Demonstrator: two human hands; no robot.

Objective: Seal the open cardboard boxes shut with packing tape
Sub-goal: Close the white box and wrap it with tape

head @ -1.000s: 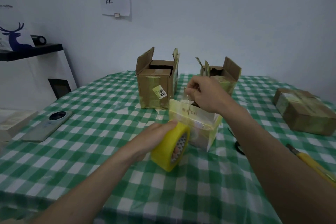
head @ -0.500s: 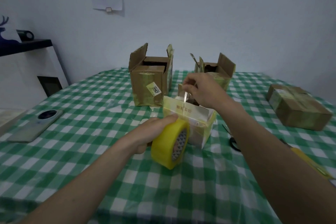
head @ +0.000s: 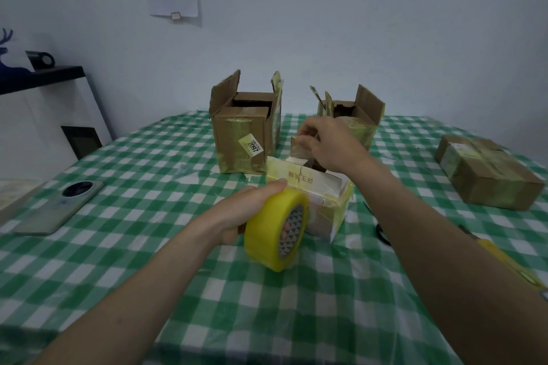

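Just past your left hand, which grips the yellow tape roll with fingers through the core, sits the small open box; your right hand pinches something above its far flap, flap or tape end, I cannot tell which. Fold flaps flat first, keep the strip taut, centre it over the seam. Box looks pale and glossy with old yellowish tape, flaps up.
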